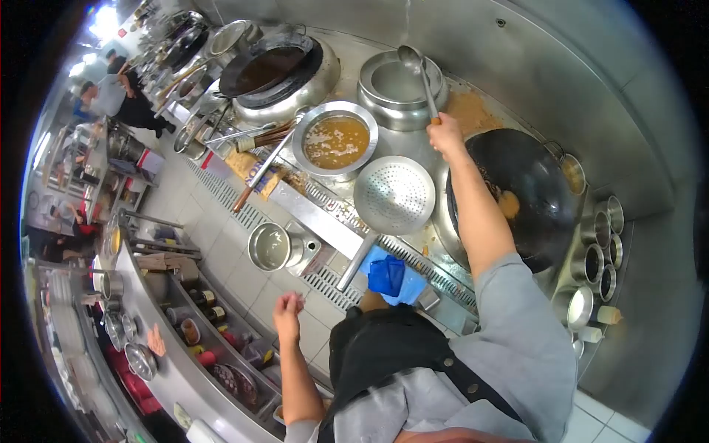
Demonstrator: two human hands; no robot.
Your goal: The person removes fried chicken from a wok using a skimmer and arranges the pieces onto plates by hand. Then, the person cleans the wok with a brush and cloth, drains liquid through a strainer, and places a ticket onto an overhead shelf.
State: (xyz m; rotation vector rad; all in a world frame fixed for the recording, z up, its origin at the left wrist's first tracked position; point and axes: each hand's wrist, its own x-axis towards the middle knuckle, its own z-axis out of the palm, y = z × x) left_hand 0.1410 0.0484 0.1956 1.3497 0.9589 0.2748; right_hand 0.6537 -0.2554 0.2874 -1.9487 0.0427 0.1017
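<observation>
My right hand (445,136) is closed around the wooden end of a long metal ladle (426,83). The ladle's bowl is over the rim of a steel pot (403,111) at the back of the stove. Beneath my right forearm is a large black wok (535,214) with a little brownish food or liquid in it. My left hand (288,317) is held low over the floor, away from the stove, its fingers curled together; what they hold, if anything, is too small to make out. A perforated strainer (395,196) rests beside a pot of yellowish-brown oil (337,144).
Blue cloths (386,277) hang at the stove's front edge. Several metal seasoning cups (594,229) line the right side. A second wok (267,70) sits at the far left burner. Behind my left arm runs a steel counter (159,295); a person (111,96) stands farther off.
</observation>
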